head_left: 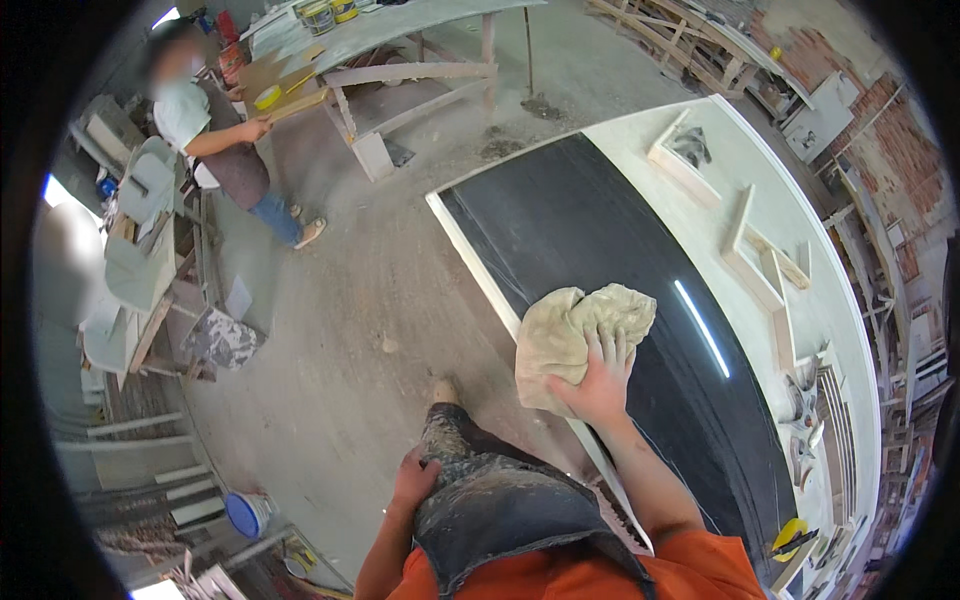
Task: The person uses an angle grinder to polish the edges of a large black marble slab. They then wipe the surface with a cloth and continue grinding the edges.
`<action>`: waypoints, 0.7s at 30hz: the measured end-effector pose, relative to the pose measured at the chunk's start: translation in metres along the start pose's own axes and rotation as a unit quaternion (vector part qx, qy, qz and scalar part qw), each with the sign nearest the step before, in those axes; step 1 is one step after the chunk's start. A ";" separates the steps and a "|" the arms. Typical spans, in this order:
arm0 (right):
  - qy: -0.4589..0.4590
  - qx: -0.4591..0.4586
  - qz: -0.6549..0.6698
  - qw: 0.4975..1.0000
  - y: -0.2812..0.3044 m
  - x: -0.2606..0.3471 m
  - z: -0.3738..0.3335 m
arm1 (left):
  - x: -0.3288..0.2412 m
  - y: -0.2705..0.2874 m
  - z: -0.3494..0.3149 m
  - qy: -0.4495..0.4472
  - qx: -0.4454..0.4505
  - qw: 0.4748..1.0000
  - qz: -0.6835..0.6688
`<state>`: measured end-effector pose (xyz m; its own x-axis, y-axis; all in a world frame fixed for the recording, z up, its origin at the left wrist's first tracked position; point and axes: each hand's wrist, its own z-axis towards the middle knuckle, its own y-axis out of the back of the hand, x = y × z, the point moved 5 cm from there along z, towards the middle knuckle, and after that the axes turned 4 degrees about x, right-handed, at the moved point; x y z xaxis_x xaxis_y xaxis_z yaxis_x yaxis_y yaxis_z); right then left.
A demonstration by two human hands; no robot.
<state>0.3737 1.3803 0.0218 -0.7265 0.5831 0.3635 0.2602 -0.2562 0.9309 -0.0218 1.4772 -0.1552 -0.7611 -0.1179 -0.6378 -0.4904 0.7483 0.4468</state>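
Note:
My right hand (601, 378) presses down on a crumpled beige cloth (570, 333) that lies over the near edge of a glossy black slab (600, 240). The slab rests on a pale workbench (790, 230) with a white rim. My left hand (416, 477) rests against the dusty grey apron (500, 500) at my thigh, with fingers curled on the fabric. An orange shirt shows at the lower edge.
Pale wooden frames (752, 262) lie on the bench beyond the slab. Another person (225, 130) stands at the far left by a table with paint cans (318, 15). A blue bucket (245, 514) sits on the dusty floor at the lower left, near stacked stone pieces (140, 260).

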 end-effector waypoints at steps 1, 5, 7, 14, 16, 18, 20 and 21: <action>-0.007 -0.001 -0.004 1.000 -0.006 0.008 0.019 | -0.015 0.021 0.016 0.013 0.000 1.000 0.003; -0.019 0.011 0.000 1.000 -0.028 0.041 0.092 | -0.012 0.103 0.105 0.009 -0.020 0.996 0.085; -0.025 0.021 -0.003 0.999 -0.035 0.055 0.122 | -0.023 0.135 0.127 0.001 -0.019 0.999 0.030; 0.014 0.016 0.016 1.000 -0.072 0.128 0.260 | -0.039 0.172 0.181 0.073 0.006 0.997 -0.031; 0.051 0.025 0.033 0.998 -0.089 0.157 0.319 | -0.061 0.175 0.188 0.085 0.010 0.996 -0.017; 0.036 0.087 0.115 0.989 -0.105 0.185 0.381 | -0.090 0.187 0.186 0.095 0.027 0.994 0.038; 0.001 0.094 0.280 0.955 -0.117 0.197 0.442 | -0.132 0.200 0.196 0.065 0.046 0.997 -0.002; -0.009 0.045 0.366 0.929 -0.121 0.191 0.461 | -0.147 0.210 0.208 0.058 0.046 0.997 0.020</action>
<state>0.4974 1.8781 -0.0054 -0.3221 0.2914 0.9007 0.7336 -0.5245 0.4321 0.0755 1.7878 -0.0980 -0.8261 -0.1573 -0.5412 -0.4212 0.8103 0.4074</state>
